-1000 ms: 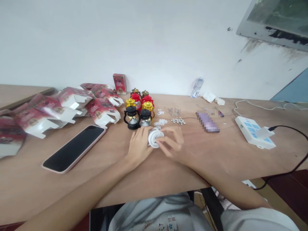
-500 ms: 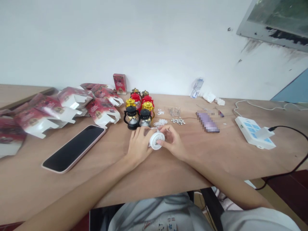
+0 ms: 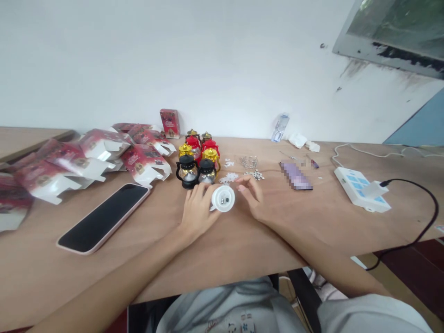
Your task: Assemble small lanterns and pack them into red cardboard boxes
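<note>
Brown tabletop (image 3: 222,249) beneath white piece (image 3: 222,198) in left hand (image 3: 197,207), slightly parted right hand (image 3: 255,198) beside

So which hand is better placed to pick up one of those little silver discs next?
Probably the right hand: it is nearer the silver discs, which lie just beyond it, and no held object shows in it. The left hand is occupied, holding the white round piece.

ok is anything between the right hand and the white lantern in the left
Nothing visible: only wooden tabletop shows in the gap between the right hand and the white lantern in the left hand. Small white pieces lie farther back.
</note>
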`<control>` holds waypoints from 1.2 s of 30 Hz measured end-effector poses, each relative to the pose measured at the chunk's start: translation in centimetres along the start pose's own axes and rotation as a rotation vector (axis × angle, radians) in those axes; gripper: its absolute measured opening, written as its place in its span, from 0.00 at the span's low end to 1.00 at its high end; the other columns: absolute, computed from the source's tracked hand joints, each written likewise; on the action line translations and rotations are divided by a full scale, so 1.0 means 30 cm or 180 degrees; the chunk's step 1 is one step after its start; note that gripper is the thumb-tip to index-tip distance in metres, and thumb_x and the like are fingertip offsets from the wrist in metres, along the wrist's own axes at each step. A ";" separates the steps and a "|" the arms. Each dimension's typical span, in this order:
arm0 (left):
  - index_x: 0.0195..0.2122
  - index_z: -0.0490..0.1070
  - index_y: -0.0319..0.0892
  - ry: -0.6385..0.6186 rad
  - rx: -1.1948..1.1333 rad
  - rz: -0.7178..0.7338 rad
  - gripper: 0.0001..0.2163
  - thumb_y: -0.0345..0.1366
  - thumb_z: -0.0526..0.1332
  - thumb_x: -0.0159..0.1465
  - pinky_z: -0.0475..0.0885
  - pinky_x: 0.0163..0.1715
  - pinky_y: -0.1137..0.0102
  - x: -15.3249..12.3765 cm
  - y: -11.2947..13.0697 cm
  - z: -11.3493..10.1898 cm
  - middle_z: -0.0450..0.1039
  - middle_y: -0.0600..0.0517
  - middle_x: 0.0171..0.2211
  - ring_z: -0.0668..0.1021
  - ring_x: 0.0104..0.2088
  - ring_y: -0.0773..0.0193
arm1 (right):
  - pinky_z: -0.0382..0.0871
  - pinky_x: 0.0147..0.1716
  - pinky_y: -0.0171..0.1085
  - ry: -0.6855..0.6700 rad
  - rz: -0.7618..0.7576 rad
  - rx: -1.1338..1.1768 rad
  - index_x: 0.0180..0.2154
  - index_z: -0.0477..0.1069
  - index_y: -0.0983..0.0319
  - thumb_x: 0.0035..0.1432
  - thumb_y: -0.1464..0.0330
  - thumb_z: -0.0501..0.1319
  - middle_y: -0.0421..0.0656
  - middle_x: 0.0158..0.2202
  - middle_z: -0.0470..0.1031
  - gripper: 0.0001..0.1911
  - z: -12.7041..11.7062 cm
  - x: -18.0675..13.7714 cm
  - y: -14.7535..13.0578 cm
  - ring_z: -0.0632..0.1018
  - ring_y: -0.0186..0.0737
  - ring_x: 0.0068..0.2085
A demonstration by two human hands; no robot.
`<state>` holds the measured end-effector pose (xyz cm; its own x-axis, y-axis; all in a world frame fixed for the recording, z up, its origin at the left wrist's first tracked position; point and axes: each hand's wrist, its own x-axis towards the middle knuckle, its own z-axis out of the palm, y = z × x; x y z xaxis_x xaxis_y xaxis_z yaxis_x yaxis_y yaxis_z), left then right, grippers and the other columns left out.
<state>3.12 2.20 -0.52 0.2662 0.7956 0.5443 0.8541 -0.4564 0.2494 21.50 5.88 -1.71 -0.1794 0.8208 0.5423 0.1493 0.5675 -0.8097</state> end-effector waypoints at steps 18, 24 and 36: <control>0.44 0.62 0.40 0.0280 -0.0303 0.0133 0.13 0.41 0.56 0.61 0.66 0.40 0.64 0.002 -0.024 0.014 0.71 0.46 0.41 0.73 0.42 0.55 | 0.72 0.33 0.38 -0.0019 0.0151 -0.1152 0.30 0.76 0.61 0.50 0.74 0.63 0.42 0.30 0.75 0.05 -0.062 0.063 0.059 0.74 0.35 0.29; 0.46 0.62 0.40 0.0201 -0.0439 0.0274 0.14 0.39 0.56 0.61 0.66 0.42 0.64 0.000 -0.022 0.016 0.70 0.46 0.42 0.73 0.44 0.55 | 0.74 0.30 0.36 0.0532 0.0227 0.0639 0.30 0.77 0.57 0.47 0.69 0.67 0.38 0.30 0.78 0.04 -0.030 0.040 -0.047 0.77 0.34 0.29; 0.45 0.65 0.41 -0.0061 -0.0362 0.0332 0.14 0.40 0.56 0.61 0.64 0.42 0.63 0.000 -0.006 0.016 0.71 0.46 0.44 0.72 0.44 0.55 | 0.73 0.34 0.33 -0.0129 -0.0795 -0.0246 0.36 0.77 0.54 0.55 0.73 0.62 0.37 0.32 0.79 0.09 0.001 -0.027 -0.125 0.78 0.33 0.33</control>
<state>3.17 2.47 -0.95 0.3602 0.7485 0.5568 0.7656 -0.5783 0.2820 21.06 3.09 0.87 -0.2586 0.6523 0.7125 0.1692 0.7568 -0.6314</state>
